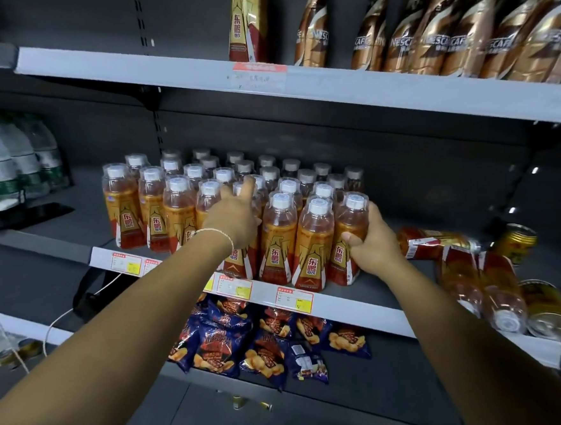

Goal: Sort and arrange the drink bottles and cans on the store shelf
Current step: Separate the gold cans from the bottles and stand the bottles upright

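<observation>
Middle shelf, grey metal, paper price tags on the rim. Block of clear ribbed plastic bottles, white caps, red-gold labels reading "东鹏特饮", is stood upright at frame centre. End bottle, at the block's 3 o'clock corner, is wrapped by the curled right hand. Left hand is laid nearly straight-fingered against necks mid-block. Toppled bottles and gold cans are noted at 4 o'clock; "NESCAFÉ" bottles at 1 o'clock.

Shop aisle, grey metal shelves across the frame, price tags on edges, rowed energy-drink bottles, crisp packets below
</observation>
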### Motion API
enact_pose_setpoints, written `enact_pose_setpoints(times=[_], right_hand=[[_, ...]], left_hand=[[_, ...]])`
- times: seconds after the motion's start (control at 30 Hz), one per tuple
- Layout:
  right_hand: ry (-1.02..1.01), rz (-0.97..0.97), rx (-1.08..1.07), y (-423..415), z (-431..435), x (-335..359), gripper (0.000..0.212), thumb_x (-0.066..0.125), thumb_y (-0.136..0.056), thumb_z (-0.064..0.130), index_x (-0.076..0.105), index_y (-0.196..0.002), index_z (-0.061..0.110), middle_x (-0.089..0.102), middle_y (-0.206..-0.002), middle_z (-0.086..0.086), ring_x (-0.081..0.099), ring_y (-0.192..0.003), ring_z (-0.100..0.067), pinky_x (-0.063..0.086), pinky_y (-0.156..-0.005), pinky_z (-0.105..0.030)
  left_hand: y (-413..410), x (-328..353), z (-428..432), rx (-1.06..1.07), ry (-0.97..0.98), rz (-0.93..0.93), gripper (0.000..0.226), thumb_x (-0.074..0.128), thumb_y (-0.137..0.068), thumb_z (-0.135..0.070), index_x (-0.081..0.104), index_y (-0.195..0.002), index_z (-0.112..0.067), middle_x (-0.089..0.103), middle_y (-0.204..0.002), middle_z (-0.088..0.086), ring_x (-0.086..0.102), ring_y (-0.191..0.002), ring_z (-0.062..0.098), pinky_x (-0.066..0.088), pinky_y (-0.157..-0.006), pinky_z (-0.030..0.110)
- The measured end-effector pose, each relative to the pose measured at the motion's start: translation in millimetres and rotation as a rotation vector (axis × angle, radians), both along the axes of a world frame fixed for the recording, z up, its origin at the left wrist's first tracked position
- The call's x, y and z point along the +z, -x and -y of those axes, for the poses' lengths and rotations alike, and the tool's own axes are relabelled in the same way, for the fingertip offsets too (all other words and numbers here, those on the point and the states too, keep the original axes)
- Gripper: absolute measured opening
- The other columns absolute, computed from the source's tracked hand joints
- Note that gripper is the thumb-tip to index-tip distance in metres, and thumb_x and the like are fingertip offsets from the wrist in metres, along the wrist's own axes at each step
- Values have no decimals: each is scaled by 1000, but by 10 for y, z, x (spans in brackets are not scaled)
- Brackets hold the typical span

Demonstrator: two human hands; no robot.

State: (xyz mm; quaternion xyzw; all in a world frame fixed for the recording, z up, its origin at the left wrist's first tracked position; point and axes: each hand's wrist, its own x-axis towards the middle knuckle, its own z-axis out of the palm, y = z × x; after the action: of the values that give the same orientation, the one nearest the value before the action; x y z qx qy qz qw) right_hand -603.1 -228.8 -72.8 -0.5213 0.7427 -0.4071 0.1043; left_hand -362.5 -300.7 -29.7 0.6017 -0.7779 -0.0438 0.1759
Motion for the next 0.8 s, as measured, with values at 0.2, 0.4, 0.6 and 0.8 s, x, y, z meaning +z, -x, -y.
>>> enact_pose_setpoints(times=[0.2, 0.4, 0.6, 0.8], right_hand=[[-80, 132, 101, 179, -72, 1, 71, 72, -89, 24, 31, -145, 33, 58, -138, 0, 56, -126, -24, 46, -106, -51], [-117, 60, 87, 442, -261, 22, 86, 73, -88, 26, 19, -155, 27, 42, -153, -6, 44, -138, -27, 42, -110, -48], [-71, 4, 92, 1075, -752, 238, 65, 70, -90, 23, 39, -147, 21, 53, -139, -8, 56, -121, -26, 50, -101, -40], [-48, -68, 60, 1935, -1542, 374, 52, 71, -89, 24, 51, -137, 20, 59, -122, -1, 60, -105, -16, 49, -92, -26]], left_hand=[[10, 81, -162, 4, 35, 87, 91, 51, -90, -3, -8, -154, -29, 5, -157, 26, 65, -89, 32, 56, -68, 33], [306, 233, -532, 132, 225, 323, 63, 52, -84, -13, 27, -142, -10, 43, -127, 20, 61, -94, 34, 43, -56, 35], [1068, 379, -1033, 36, 323, 291, 34, 52, -89, -19, 48, -122, -11, 48, -120, 14, 63, -94, 34, 38, -62, 35], [2177, 305, -1628, -235, 340, 223, 35, 56, -83, -23, 52, -116, -12, 54, -114, 15, 63, -96, 37, 42, -66, 36]])
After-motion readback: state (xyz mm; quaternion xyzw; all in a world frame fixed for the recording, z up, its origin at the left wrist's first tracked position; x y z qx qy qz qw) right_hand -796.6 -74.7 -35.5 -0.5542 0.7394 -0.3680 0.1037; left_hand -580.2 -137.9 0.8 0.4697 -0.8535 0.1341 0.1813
